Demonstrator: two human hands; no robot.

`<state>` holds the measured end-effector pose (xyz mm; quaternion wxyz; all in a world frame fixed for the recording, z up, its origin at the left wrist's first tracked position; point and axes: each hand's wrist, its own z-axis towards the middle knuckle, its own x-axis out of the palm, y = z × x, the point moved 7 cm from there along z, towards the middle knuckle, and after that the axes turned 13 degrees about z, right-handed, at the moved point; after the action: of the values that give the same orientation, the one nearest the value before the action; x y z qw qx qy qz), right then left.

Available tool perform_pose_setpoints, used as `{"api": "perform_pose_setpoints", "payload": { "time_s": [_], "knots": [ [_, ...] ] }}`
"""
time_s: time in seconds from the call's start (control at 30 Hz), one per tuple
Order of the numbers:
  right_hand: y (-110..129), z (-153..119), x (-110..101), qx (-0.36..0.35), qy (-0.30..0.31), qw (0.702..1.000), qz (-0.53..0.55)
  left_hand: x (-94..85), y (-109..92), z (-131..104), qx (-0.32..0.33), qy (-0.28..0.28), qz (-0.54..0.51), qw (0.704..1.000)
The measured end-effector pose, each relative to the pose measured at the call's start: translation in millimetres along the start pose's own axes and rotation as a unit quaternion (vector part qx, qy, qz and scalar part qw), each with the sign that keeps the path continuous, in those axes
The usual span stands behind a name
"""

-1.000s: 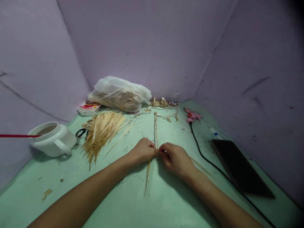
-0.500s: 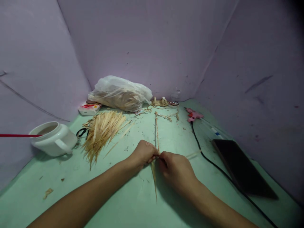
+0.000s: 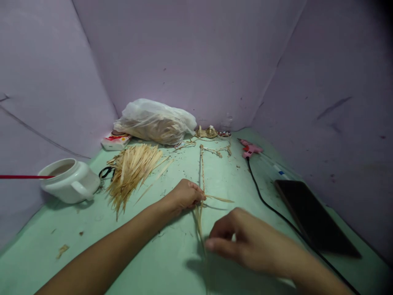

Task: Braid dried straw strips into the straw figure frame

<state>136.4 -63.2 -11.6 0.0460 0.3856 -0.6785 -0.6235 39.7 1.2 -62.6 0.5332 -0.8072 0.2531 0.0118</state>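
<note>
Left hand (image 3: 190, 194) pinches the near end of a thin braided cord (image 3: 202, 170), fingers closed on it. Cord lies on the green tabletop (image 3: 153, 262), running from the fingertips straight away from the person, far end near other knotted cord pieces (image 3: 219, 152). At the pinch, one loose strand (image 3: 219, 199) sticks out to the right; more strands (image 3: 199, 221) hang toward the person, passing under the left hand's fingertips. Right hand (image 3: 236, 237) blurred, nearer the person and right of the cord end, apart from it; fingers curled, thumb tip next to the hanging strands. Can't tell whether it grips one. Bundle of dry fiber strips (image 3: 132, 174) left of the cord, pink glue gun (image 3: 250, 148) to its right.
</note>
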Motion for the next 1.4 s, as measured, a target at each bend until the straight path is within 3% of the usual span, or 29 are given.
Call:
{"api": "perform_pose_setpoints", "payload": {
  "time_s": [0.03,0.13,0.17,0.23,0.33,0.53,0.63,0.83,1.0,1.1,1.2,1.27,1.33,1.4],
  "knots": [
    [-0.5,0.2,-11.1,0.008,-0.01,0.998,0.056,-0.6,-0.3,0.0,0.0,0.007,0.002,1.0],
    [-17.3,8.2,-54.8,0.056,-0.218,0.955,0.195,-1.5,0.5,0.8,0.002,0.019,0.01,1.0],
    [-24.1,15.3,-55.8,0.069,-0.234,0.941,0.234,-1.2,1.0,1.5,0.006,0.022,0.012,1.0],
    [-36.9,34.1,-41.5,0.1,-0.193,0.934,0.283,-0.1,1.7,3.1,0.019,0.029,0.018,0.999],
    [-47.5,56.0,-18.0,0.091,-0.132,0.948,0.275,0.7,2.9,5.0,0.032,0.031,0.031,0.999],
    [-62.2,60.8,-10.3,0.095,-0.147,0.944,0.28,-1.9,5.0,4.9,0.032,0.006,0.139,0.99],
    [-63.8,58.1,-11.1,0.1,-0.164,0.937,0.291,-6.0,-0.3,2.0,0.065,-0.045,0.257,0.963],
    [-63.9,55.6,-6.7,0.11,-0.169,0.922,0.329,-9.1,-17.5,-20.9,0.089,-0.152,0.436,0.883],
    [-60.4,53.0,-4.7,0.093,-0.16,0.915,0.359,13.8,-25.5,-45.2,0.137,-0.155,0.491,0.847],
    [-59.9,52.0,-3.8,0.085,-0.159,0.912,0.369,27.5,-25.8,-53.9,0.169,-0.144,0.476,0.851],
    [-61.0,51.7,-3.6,0.086,-0.159,0.902,0.392,26.8,-29.1,-53.4,0.186,-0.117,0.449,0.866],
    [-61.6,51.6,-3.9,0.09,-0.155,0.896,0.405,12.5,-33.0,-46.6,0.171,-0.112,0.417,0.885],
    [-61.4,51.7,-3.7,0.094,-0.145,0.895,0.41,-10.4,-36.6,-36.9,0.143,-0.142,0.344,0.917],
    [-60.6,51.9,-3.1,0.098,-0.131,0.898,0.408,-24.8,-25.9,-23.9,0.057,-0.123,0.199,0.97]
  ]
}}
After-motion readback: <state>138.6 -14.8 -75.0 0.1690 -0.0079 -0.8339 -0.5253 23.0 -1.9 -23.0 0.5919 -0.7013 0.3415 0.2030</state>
